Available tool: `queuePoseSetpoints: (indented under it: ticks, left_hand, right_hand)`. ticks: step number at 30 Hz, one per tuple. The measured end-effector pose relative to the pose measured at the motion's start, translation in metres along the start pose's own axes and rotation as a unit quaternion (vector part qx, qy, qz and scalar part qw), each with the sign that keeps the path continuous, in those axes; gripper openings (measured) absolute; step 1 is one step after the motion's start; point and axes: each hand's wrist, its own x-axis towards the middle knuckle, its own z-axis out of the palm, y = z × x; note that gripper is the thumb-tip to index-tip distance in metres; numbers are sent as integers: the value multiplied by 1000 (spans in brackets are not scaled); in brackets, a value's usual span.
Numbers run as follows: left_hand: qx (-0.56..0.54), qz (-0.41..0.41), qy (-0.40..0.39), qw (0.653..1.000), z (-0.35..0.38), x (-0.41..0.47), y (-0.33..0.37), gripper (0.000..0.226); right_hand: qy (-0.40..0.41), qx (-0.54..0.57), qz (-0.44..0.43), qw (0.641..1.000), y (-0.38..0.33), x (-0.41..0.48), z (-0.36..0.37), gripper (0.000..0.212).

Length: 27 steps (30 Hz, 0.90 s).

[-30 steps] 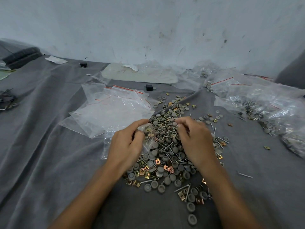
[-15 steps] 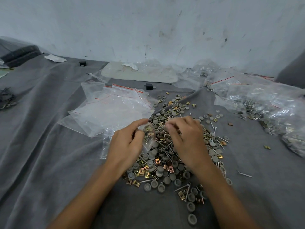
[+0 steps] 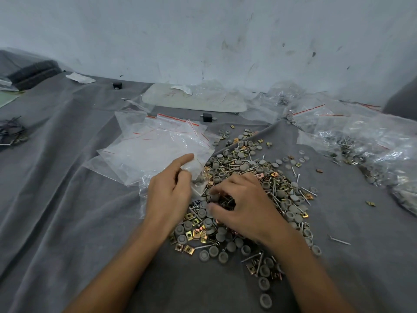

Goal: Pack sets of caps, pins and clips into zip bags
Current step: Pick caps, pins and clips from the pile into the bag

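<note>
A heap of grey caps (image 3: 244, 168), metal pins (image 3: 275, 193) and brass clips (image 3: 196, 233) lies on the grey cloth in the middle. My left hand (image 3: 168, 195) pinches a small clear zip bag (image 3: 198, 177) at the heap's left edge, and a few parts show inside it. My right hand (image 3: 246, 208) lies over the heap with fingers curled down among the caps and pins; what the fingertips hold is hidden.
A stack of empty zip bags (image 3: 153, 150) with red seal lines lies left of the heap. Filled bags (image 3: 361, 145) pile up at the right. A pale board (image 3: 194, 100) and a small black block (image 3: 206, 117) sit near the wall. Loose pins (image 3: 339, 240) lie at the right.
My right hand has moved left and toward me, from the heap's upper middle down into its centre. My left hand keeps the bag in the same place.
</note>
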Motion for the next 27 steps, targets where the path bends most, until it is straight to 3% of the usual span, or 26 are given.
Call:
queuePoseSetpoints:
  ticks: [3, 10, 19, 27]
  left_hand:
    - [10, 3, 4, 1000, -1, -1, 0, 46]
    - [23, 1, -3, 1000, -1, -2, 2, 46]
    - [34, 6, -12, 999, 0, -3, 1, 47]
    - [42, 10, -18, 999, 1, -4, 5, 45]
  right_hand:
    - [-19, -40, -10, 999, -1, 3, 3, 57]
    - [-12, -67, -4, 998, 1, 3, 3, 34]
    - [-41, -110, -1, 993, 1, 4, 3, 40]
    - [-34, -83, -8, 996, 5, 1, -3, 27]
